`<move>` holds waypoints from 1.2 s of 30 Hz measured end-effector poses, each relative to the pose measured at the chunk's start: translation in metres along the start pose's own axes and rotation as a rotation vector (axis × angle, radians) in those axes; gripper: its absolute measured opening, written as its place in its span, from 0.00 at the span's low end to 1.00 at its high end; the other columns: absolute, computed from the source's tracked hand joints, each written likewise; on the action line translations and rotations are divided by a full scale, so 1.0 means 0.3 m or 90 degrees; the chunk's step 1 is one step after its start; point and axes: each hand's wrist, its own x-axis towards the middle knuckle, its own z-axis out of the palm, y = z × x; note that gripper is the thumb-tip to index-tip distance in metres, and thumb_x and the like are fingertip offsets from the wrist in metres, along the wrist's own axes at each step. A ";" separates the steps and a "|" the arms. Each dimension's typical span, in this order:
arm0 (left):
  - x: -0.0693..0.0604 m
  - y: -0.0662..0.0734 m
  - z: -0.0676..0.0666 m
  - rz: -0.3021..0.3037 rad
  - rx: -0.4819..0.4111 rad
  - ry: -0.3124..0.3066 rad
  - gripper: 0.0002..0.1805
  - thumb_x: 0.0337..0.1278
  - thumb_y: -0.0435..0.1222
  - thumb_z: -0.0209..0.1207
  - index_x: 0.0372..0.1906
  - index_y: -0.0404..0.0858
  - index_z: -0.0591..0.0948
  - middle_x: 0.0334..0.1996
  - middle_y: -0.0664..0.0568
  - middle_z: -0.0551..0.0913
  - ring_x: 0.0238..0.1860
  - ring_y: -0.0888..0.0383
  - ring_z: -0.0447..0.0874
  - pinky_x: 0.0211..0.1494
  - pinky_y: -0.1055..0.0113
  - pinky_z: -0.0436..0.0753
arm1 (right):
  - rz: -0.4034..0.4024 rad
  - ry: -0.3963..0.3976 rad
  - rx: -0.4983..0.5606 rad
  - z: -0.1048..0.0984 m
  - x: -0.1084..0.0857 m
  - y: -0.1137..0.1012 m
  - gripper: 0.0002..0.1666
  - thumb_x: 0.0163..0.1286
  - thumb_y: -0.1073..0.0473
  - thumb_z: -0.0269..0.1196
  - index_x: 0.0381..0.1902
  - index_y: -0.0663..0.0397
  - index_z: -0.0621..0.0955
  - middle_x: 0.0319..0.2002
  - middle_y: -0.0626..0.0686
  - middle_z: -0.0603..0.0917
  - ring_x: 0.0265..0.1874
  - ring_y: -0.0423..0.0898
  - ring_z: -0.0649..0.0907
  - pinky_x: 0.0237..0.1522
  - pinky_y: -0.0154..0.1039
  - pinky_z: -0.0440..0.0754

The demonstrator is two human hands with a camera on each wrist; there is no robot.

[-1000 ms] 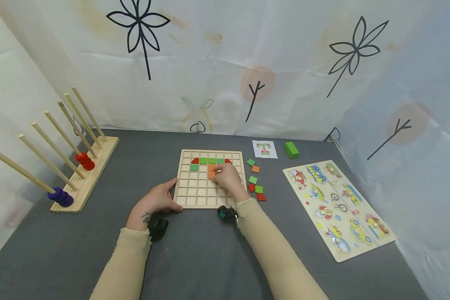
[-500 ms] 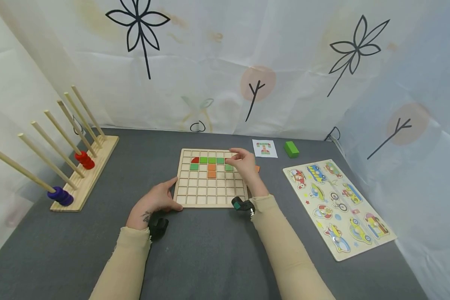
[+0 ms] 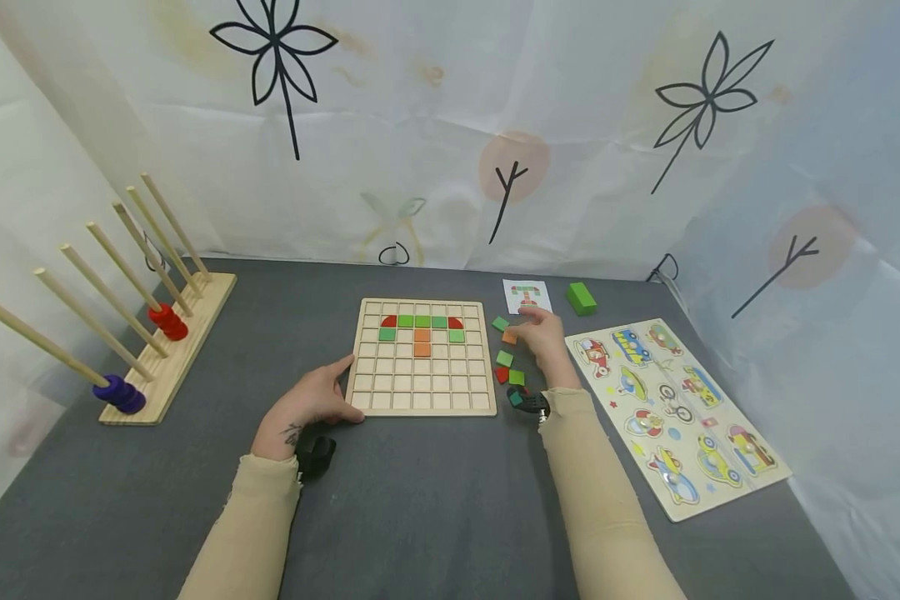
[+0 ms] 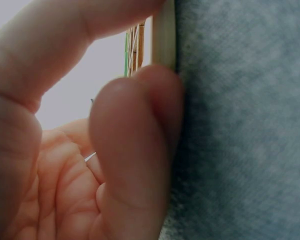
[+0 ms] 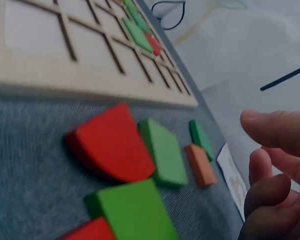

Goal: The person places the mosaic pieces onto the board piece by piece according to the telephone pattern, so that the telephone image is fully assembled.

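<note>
My left hand [image 3: 311, 408] holds the lower left corner of a wooden grid board [image 3: 420, 400], finger on the left edge, thumb at the front. In the left wrist view the thumb [image 4: 130, 150] meets the board's edge. Red, green and orange tiles sit in the board's upper cells, in a T-like pattern. My right hand [image 3: 543, 342] is over the loose tiles right of the board, fingertips beside an orange tile [image 5: 200, 166]. The right wrist view shows its fingers apart from that tile, nothing held. Beyond it lies a green tile [image 3: 500, 323]; nearer are red [image 5: 112, 145] and green ones.
A picture card [image 3: 525, 293] and a green block [image 3: 582, 298] lie at the back right. A vehicle puzzle board [image 3: 678, 417] lies beside my right forearm. To the left stands a wooden peg rack [image 3: 176, 362] with red and purple rings.
My right hand has moved right, from the orange cells past the board's upper right to the loose tiles. The right part of the pattern is uncovered now. My left hand has stayed put.
</note>
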 end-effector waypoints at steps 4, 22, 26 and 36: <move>0.000 -0.006 0.000 0.007 -0.001 -0.002 0.58 0.32 0.30 0.72 0.73 0.38 0.50 0.12 0.52 0.70 0.13 0.59 0.65 0.21 0.64 0.70 | 0.036 -0.006 -0.028 -0.004 0.003 0.025 0.31 0.54 0.65 0.67 0.58 0.58 0.75 0.41 0.56 0.75 0.21 0.43 0.65 0.25 0.36 0.65; -0.005 -0.003 -0.001 0.023 -0.006 -0.004 0.58 0.33 0.30 0.71 0.73 0.37 0.49 0.12 0.52 0.70 0.13 0.58 0.65 0.21 0.64 0.70 | 0.040 -0.009 -0.158 0.013 0.005 0.039 0.24 0.56 0.68 0.64 0.53 0.61 0.79 0.56 0.61 0.75 0.54 0.56 0.74 0.55 0.49 0.71; -0.006 -0.002 -0.002 0.021 -0.005 -0.003 0.58 0.33 0.30 0.71 0.73 0.37 0.49 0.12 0.52 0.70 0.13 0.58 0.66 0.21 0.64 0.70 | 0.038 -0.001 -0.169 0.017 0.005 0.038 0.21 0.56 0.67 0.64 0.51 0.62 0.80 0.53 0.61 0.77 0.51 0.55 0.76 0.52 0.48 0.73; -0.001 -0.006 -0.001 0.009 -0.009 -0.004 0.59 0.32 0.30 0.71 0.73 0.37 0.49 0.12 0.51 0.71 0.13 0.59 0.66 0.21 0.64 0.71 | 0.012 0.007 -0.177 0.016 -0.022 0.009 0.19 0.55 0.60 0.66 0.46 0.59 0.80 0.45 0.59 0.80 0.38 0.50 0.78 0.37 0.42 0.75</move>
